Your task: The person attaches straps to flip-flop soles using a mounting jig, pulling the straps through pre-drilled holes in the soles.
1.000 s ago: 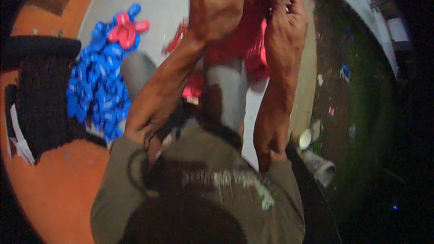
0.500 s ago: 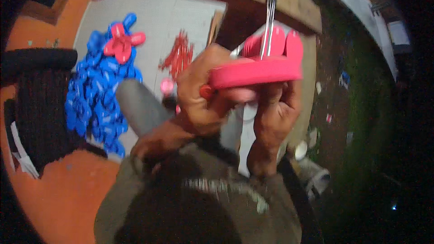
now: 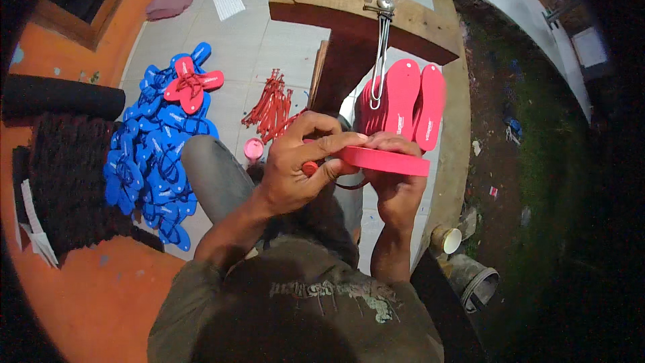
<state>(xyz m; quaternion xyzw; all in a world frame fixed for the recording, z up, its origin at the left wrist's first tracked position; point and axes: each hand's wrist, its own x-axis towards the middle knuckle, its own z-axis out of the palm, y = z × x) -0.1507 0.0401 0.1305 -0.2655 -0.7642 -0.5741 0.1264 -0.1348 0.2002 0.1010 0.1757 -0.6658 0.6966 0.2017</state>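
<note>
Between my hands is a pink-red flip-flop sole [image 3: 386, 160], turned edge-on. My left hand [image 3: 299, 160] pinches its left end. A red strap is partly hidden in that hand, with a round red end [image 3: 310, 169] showing at the fingers. My right hand [image 3: 398, 191] wraps the sole's right part, fingers over the far edge and palm below. A thin dark red strap piece [image 3: 351, 187] curves under the sole. Beyond my hands, a looped metal wire hook [image 3: 380, 60] juts from a wooden beam [image 3: 322, 1], apart from the sole.
More pink-red soles [image 3: 403, 94] stand in a row beneath the beam. Red straps [image 3: 270, 107] lie on the tiled floor near a small pink-topped tub [image 3: 253, 148]. Blue flip-flops [image 3: 158, 154] are heaped at left, with a pink-red pair [image 3: 191, 85] on top. Buckets [image 3: 478, 282] sit at right.
Both hands have brought the sole down toward me, away from the metal hook. My left fingers have shifted onto its left end, and the hook now shows down to its tip.
</note>
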